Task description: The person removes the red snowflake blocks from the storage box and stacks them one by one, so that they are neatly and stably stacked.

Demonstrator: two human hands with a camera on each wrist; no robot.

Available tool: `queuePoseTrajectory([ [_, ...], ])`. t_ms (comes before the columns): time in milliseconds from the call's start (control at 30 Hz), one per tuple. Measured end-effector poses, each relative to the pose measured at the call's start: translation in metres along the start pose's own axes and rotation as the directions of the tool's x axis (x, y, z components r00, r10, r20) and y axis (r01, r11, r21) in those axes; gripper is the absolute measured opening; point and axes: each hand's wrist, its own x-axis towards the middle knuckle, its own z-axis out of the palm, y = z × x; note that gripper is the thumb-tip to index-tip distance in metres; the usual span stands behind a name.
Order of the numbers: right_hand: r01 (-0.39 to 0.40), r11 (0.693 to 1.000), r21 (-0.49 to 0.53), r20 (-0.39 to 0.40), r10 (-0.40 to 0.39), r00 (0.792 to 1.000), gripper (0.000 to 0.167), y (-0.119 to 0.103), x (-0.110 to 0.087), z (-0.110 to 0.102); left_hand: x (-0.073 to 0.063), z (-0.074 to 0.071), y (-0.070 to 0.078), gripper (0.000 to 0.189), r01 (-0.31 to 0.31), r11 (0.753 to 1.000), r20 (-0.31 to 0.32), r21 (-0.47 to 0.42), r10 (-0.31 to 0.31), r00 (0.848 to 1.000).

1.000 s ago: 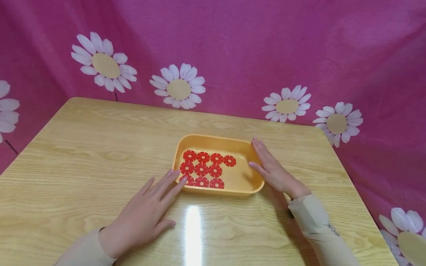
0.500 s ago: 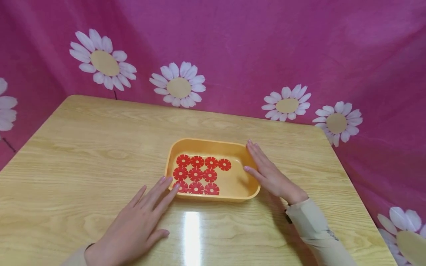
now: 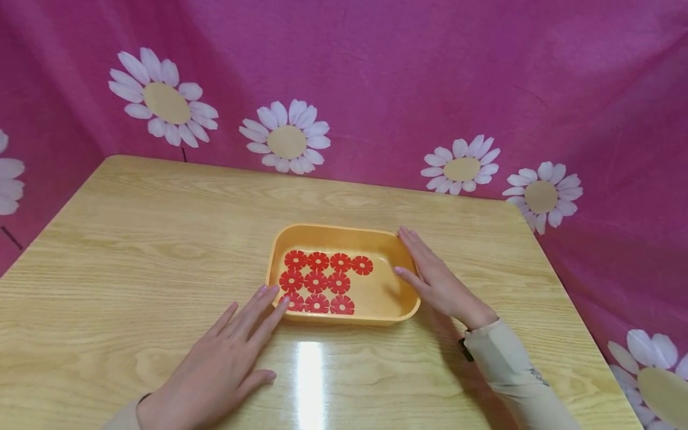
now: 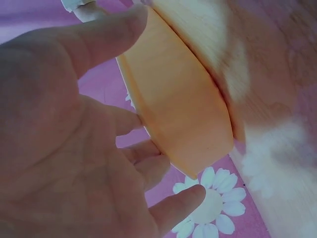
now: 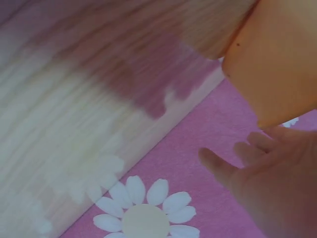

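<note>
A shallow yellow-orange plastic tub (image 3: 378, 301) stands on the table. Inside it several red flower-shaped notched discs (image 3: 316, 282) lie flat in rows toward its left side; the right part of its floor is bare. My left hand (image 3: 215, 358) is palm down at the near left corner, its straight fingertips resting on the rim. At the right end, my right hand (image 3: 443, 286) lays its extended fingers along the rim, the thumb over the inner side. In the left wrist view the tub's outer wall (image 4: 173, 94) lies beyond the spread fingers.
The wood-grain table (image 3: 161, 239) extends around the tub, with a bright light reflection (image 3: 310, 382) near its front. Behind and beside it hangs a magenta cloth (image 3: 365, 89) printed with white daisies.
The tub has shifted a little left and toward me, with both hands moving along at its rim. Over the last half second almost nothing moves.
</note>
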Motion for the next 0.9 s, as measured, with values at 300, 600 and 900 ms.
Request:
queuePoseTrajectory([
  [300, 0.117, 0.990, -0.074, -0.176, -0.129, 0.976, 0.068, -0.028, 0.004, 0.000, -0.002, 0.002, -0.002, 0.092, -0.019, 1.000, -0.040, -0.019, 0.019, 0.999],
  [600, 0.041, 0.971, 0.234, -0.186, 0.004, 0.983, 0.043, -0.047, 0.027, 0.021, -0.001, 0.005, -0.003, 0.092, -0.011, 0.999, -0.023, -0.042, 0.010, 1.000],
  [900, -0.300, 0.868, 0.395, -0.030, 0.339, 0.940, 0.044, -0.054, 0.045, 0.037, -0.001, 0.006, -0.003, 0.092, -0.009, 0.999, -0.016, -0.032, 0.008, 1.000],
])
